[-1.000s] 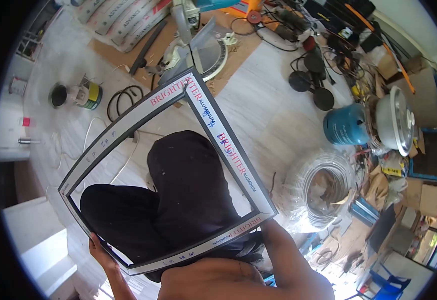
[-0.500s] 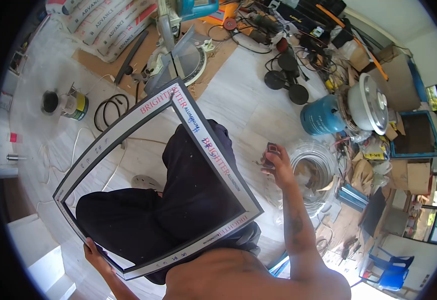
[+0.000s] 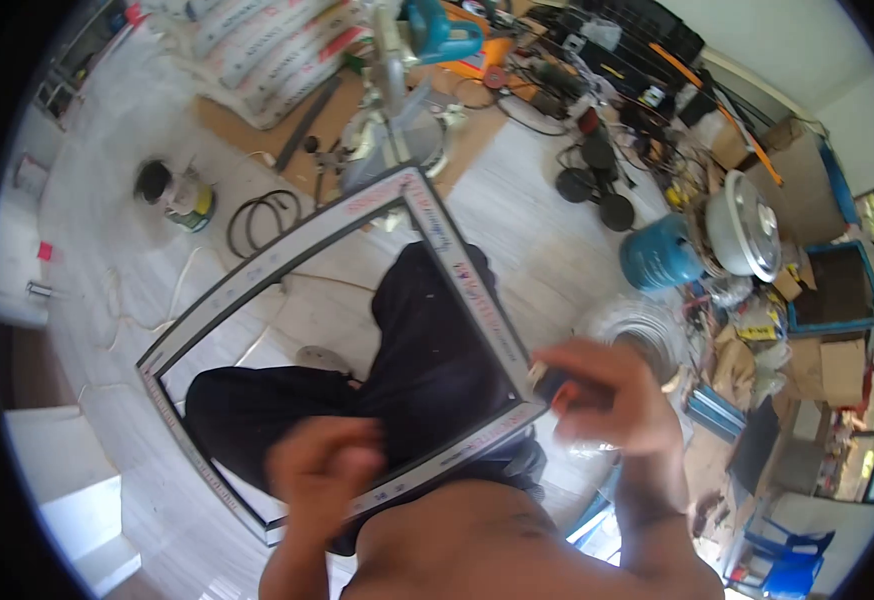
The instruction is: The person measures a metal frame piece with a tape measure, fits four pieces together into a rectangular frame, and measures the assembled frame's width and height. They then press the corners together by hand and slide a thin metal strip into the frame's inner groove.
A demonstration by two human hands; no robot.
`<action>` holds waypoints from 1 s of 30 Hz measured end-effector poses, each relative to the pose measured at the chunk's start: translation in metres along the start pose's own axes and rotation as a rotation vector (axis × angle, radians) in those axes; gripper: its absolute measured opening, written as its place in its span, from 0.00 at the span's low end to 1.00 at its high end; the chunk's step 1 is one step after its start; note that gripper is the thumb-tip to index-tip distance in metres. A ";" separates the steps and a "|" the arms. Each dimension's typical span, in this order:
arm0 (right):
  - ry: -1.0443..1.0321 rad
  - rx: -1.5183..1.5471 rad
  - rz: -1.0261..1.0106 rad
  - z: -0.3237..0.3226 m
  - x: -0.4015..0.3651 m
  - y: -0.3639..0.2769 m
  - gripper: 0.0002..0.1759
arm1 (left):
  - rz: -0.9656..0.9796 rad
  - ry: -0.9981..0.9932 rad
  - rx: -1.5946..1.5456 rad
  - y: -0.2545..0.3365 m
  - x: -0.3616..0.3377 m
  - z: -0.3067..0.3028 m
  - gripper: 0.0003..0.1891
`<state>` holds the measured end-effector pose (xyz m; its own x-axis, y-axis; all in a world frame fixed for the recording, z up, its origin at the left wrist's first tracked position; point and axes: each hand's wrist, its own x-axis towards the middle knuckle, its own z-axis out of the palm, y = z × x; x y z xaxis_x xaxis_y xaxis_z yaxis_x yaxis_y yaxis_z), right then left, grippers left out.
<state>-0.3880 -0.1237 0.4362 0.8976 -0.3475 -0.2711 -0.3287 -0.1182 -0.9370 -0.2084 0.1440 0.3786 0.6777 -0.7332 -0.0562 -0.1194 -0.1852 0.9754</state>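
A four-sided frame (image 3: 479, 297) with dark edges and white printed tape lies across my lap, over dark trousers (image 3: 427, 350). Close to its right corner is my right hand (image 3: 607, 395), fingers wrapped round a small dark object (image 3: 549, 382), blurred by motion. My left hand (image 3: 327, 460) is raised above the lower side of the frame, its fingers curled but smeared, so whether it holds anything cannot be seen.
A miter saw (image 3: 397, 130) stands on cardboard beyond the frame. At right are a coil of tubing (image 3: 647, 335), a blue gas cylinder (image 3: 660, 252) and a white pot (image 3: 737, 225). A can (image 3: 192, 203) and a black cable (image 3: 262, 222) are at left.
My left hand has let go of the frame's lower left edge and moved up and right. My right hand has come down toward the frame's right corner. The view has shifted.
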 end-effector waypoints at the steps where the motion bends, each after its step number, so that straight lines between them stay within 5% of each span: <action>1: -0.056 -0.132 -0.132 0.013 0.001 -0.004 0.37 | -0.122 -0.176 -0.139 0.013 0.003 0.021 0.19; 5: -0.093 -0.392 -0.311 0.060 -0.003 -0.002 0.38 | -0.253 -0.390 -0.317 0.009 0.004 0.063 0.21; 9: -0.061 -0.248 -0.113 0.071 -0.019 0.024 0.38 | -0.268 -0.370 -0.250 -0.002 0.000 0.051 0.17; 11: 0.065 -0.175 0.054 0.059 -0.031 0.035 0.28 | -0.348 -0.140 -0.390 -0.005 0.002 0.038 0.17; 12: 0.120 -0.292 0.107 0.041 -0.039 0.042 0.25 | -0.374 -0.016 -0.152 -0.002 0.009 0.009 0.17; 13: -0.049 -0.610 -0.194 0.013 -0.037 0.037 0.12 | -0.398 0.092 0.087 0.004 0.018 -0.034 0.17; 14: -0.103 -0.708 -0.261 -0.011 -0.045 0.054 0.11 | -0.436 0.340 -0.209 0.002 0.020 -0.068 0.16; 15: -0.025 -0.658 0.007 -0.015 -0.063 0.050 0.12 | -0.237 0.467 0.188 -0.041 0.018 -0.111 0.18; 16: 0.060 -0.550 -0.205 -0.023 -0.067 0.062 0.17 | -0.288 0.668 -0.226 -0.084 0.016 -0.158 0.20; 17: 0.026 -0.518 -0.075 -0.038 -0.082 0.080 0.18 | -0.287 0.946 -0.337 -0.071 0.023 -0.186 0.22; 21: 0.087 -0.230 0.235 -0.089 -0.116 0.154 0.23 | -0.520 0.736 0.188 -0.105 0.015 -0.290 0.18; 22: 0.164 -0.304 0.155 -0.076 -0.108 0.148 0.21 | -0.510 0.693 0.246 -0.110 0.017 -0.296 0.15; 24: 0.151 -0.565 0.102 -0.070 -0.096 0.137 0.22 | -0.424 0.613 0.200 -0.147 0.012 -0.327 0.13; 26: 0.206 -0.544 0.196 -0.061 -0.088 0.124 0.21 | -0.529 0.714 0.000 -0.167 0.003 -0.344 0.18; 30: 0.314 -0.633 0.047 -0.063 -0.093 0.124 0.21 | -0.559 0.624 -0.144 -0.181 0.005 -0.365 0.19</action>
<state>-0.5313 -0.1648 0.3589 0.7828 -0.6057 -0.1425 -0.5580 -0.5818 -0.5917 0.0815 0.4129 0.2793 0.8904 -0.0559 -0.4517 0.4172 -0.2965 0.8591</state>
